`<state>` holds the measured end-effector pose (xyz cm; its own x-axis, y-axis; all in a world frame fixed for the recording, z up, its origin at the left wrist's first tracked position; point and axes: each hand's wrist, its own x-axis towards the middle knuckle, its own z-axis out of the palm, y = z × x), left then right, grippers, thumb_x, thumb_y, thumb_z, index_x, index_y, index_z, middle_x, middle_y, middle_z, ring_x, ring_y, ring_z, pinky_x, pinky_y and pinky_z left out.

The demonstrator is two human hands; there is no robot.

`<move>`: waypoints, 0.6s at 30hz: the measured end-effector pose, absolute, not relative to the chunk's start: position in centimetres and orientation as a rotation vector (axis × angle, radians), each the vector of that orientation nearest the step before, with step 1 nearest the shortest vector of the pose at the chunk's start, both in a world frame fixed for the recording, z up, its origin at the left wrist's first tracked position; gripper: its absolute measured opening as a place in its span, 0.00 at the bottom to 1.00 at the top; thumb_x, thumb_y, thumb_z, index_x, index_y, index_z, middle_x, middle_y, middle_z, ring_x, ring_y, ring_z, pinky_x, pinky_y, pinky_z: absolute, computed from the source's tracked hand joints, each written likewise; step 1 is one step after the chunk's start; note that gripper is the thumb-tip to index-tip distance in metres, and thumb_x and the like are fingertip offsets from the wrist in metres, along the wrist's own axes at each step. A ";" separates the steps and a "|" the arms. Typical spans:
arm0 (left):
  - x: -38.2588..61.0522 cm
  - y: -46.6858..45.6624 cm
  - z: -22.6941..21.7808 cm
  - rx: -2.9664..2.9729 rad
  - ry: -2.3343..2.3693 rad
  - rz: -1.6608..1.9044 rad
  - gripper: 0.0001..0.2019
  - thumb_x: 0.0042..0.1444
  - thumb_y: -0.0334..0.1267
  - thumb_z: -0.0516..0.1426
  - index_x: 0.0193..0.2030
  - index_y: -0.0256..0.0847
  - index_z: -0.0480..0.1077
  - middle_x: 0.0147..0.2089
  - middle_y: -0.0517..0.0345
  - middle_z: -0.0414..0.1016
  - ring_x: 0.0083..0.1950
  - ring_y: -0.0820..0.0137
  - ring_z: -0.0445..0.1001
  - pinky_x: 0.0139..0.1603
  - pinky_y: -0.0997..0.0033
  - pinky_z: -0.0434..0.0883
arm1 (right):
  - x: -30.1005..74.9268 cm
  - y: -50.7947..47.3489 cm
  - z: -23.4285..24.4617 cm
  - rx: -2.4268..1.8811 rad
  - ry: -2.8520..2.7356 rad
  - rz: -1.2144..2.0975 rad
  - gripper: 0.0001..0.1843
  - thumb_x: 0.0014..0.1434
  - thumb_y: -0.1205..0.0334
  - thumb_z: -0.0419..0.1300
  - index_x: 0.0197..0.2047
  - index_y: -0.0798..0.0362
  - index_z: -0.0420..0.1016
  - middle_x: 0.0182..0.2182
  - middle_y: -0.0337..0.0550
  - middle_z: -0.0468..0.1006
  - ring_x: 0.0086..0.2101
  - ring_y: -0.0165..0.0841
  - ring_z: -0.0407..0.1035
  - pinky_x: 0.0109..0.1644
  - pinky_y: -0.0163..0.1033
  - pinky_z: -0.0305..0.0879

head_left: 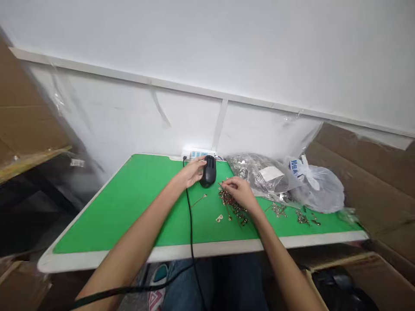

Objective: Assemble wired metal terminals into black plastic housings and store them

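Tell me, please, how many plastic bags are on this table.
2: a clear bag at the back, and a white bag with blue print to its right.

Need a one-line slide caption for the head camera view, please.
Left hand holds a black corded device on a green mat; right hand touches a heap of small metal pieces.

Glossy black plastic mouse [208, 172], shiny metal pieces [231, 203], matt green mat [136, 185]

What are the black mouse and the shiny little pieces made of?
The black mouse looks like plastic: smooth, with a soft shine. The little pieces look like metal, since they glint gold and brownish; their coating is too small to tell.
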<state>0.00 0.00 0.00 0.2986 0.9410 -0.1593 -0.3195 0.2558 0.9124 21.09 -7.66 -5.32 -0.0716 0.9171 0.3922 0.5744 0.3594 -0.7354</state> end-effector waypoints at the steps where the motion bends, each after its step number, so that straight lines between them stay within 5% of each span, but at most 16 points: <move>1: 0.1 0.1 -0.3 0.921 0.902 1.009 0.18 0.63 0.25 0.55 0.58 0.39 0.72 0.37 0.55 0.79 0.29 0.72 0.74 0.30 0.74 0.72 | 21.3 -7.8 -5.2 -1.321 -1.772 0.507 0.08 0.62 0.59 0.65 0.35 0.52 0.84 0.36 0.47 0.83 0.39 0.38 0.75 0.44 0.41 0.71; 7: 0.6 0.4 -1.1 0.977 1.032 1.112 0.15 0.61 0.29 0.59 0.55 0.40 0.75 0.38 0.53 0.81 0.31 0.68 0.76 0.30 0.74 0.70 | 21.5 -8.2 -4.3 -1.294 -2.016 0.557 0.11 0.62 0.60 0.67 0.47 0.50 0.84 0.43 0.47 0.81 0.42 0.38 0.74 0.48 0.44 0.71; 12: 0.4 0.5 -0.9 1.011 0.983 1.264 0.11 0.58 0.32 0.64 0.48 0.39 0.75 0.37 0.53 0.80 0.33 0.68 0.77 0.33 0.74 0.72 | 20.1 -8.4 -4.4 -1.261 -2.199 0.431 0.05 0.61 0.68 0.65 0.38 0.51 0.83 0.40 0.47 0.81 0.47 0.42 0.72 0.56 0.50 0.67; 18: -0.1 0.1 -0.5 1.005 1.032 1.160 0.11 0.57 0.39 0.66 0.45 0.39 0.77 0.36 0.53 0.80 0.30 0.68 0.77 0.29 0.73 0.70 | 19.9 -5.7 -2.6 -1.225 -1.773 0.489 0.09 0.66 0.58 0.58 0.42 0.50 0.79 0.37 0.43 0.83 0.37 0.37 0.75 0.44 0.44 0.71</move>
<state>-0.14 0.07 -0.49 0.1018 0.9896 -0.1019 -0.2161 0.1220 0.9687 19.91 -5.69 -2.57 -0.1061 0.8876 0.4481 0.5322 0.4314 -0.7284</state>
